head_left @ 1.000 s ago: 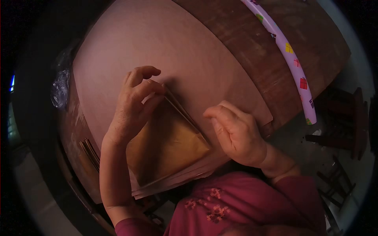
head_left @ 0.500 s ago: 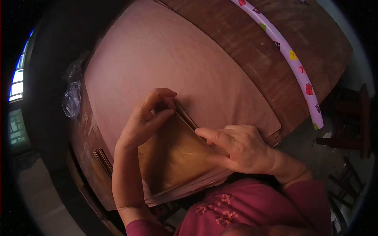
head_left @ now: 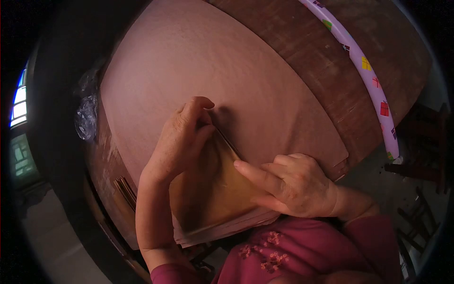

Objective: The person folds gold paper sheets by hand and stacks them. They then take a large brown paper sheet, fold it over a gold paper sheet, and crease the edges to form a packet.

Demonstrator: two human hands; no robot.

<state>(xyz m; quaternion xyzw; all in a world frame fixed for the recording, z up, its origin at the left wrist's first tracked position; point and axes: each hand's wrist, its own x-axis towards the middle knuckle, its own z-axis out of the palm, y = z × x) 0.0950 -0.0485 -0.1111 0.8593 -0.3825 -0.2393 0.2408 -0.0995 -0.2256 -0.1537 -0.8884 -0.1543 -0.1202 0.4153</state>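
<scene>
1. Down at the six o'clock edge of the pink paper stack, a golden-brown sheet lies flat on top, folded, with its creased edge running from eleven o'clock to four o'clock.
2. Left hand is at the sheet's eleven o'clock corner, fingers bunched and curled over, thumb and fingertips nipping the top of the fold.
3. Right hand comes in from four o'clock with the forefinger stretched out and pressed down on the creased edge. The other fingers are tucked in and grasp nothing that shows.
4. Both hands touch the same sheet, close along the crease but not touching each other.
5. Pink stack covers most of the wooden table, and bare wood shows from one to three o'clock.
6. Over there a lilac roll of gift wrap, printed with little presents, lies across the wood, well apart from the hands.
7. At nine o'clock, a crumpled clear plastic bag sits just off the stack's edge.
8. At seven o'clock, thin brown sheet edges poke out beside the left forearm.
9. Maroon sleeves and a flowered top fill the six o'clock foreground.
</scene>
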